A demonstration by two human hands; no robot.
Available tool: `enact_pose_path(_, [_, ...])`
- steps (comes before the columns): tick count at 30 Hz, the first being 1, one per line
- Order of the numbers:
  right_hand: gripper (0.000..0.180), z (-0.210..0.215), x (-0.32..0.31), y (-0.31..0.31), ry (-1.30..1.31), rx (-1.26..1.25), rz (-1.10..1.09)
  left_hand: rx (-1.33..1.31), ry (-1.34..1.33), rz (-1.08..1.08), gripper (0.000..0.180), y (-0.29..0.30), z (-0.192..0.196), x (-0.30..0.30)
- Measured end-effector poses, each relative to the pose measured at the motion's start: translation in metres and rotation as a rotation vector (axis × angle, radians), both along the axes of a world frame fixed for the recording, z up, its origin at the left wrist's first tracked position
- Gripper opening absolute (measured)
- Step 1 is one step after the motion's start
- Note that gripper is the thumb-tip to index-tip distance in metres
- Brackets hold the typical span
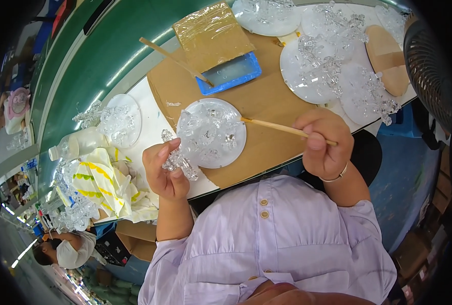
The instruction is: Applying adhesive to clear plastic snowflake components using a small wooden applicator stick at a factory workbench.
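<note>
Head view, the only one given: a clear faceted ornament is pinched between thumb and fingers of the left hand, held just over the near rim of a round clear disc that lies on a brown cardboard sheet. A thin wooden stick is clamped in the closed fingers of the right hand, its tip laid at the disc's right edge. The ornament is gripped only by its lower end, so it could probably slip or snap if squeezed harder, and small crystal pieces already seated on the disc could be knocked loose by a sweep of the stick. The disc sits close to the table's near edge, and a nudge toward the body could likely push it off. To the left, little room is left between a plastic bottle, a yellow-and-white cloth and another loaded disc. Behind, a blue tray with a second stick propped in it could be tipped by a long reach. To the right, finished discs are crowded together near a fan. Open room is seen mainly on the bare cardboard between disc and tray.
</note>
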State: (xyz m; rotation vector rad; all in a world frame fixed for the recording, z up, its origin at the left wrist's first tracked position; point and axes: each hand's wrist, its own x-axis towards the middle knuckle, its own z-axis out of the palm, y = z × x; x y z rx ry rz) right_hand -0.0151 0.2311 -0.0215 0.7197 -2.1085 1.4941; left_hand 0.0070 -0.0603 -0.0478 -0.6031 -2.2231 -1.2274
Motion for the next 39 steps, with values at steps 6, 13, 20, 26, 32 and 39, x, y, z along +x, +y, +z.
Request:
enact_pose_path(6, [0.012,-0.009,-0.011,-0.010,0.040,0.019,0.048,-0.008,-0.029,0.022,0.043,-0.002,-0.004,0.003])
enact_pose_path(13, [0.010,-0.007,-0.016,-0.012,0.071,0.028,0.059,0.015,-0.007,0.024,0.043,-0.003,-0.005,0.002])
enact_pose_path(20, [0.007,-0.016,-0.023,-0.021,0.132,0.012,0.017,0.003,0.030,0.003,0.039,0.001,-0.003,-0.001])
enact_pose_path(26, [0.007,-0.009,-0.019,-0.015,0.117,0.024,0.024,0.024,0.020,-0.005,0.039,0.002,0.000,-0.001])
enact_pose_path(32, [0.005,-0.012,-0.019,-0.018,0.142,0.060,0.010,0.114,-0.062,-0.034,0.039,0.003,0.003,0.000])
enact_pose_path(39, [0.005,-0.009,0.004,-0.012,0.122,0.067,0.016,0.111,-0.140,-0.042,0.039,0.003,0.009,0.004])
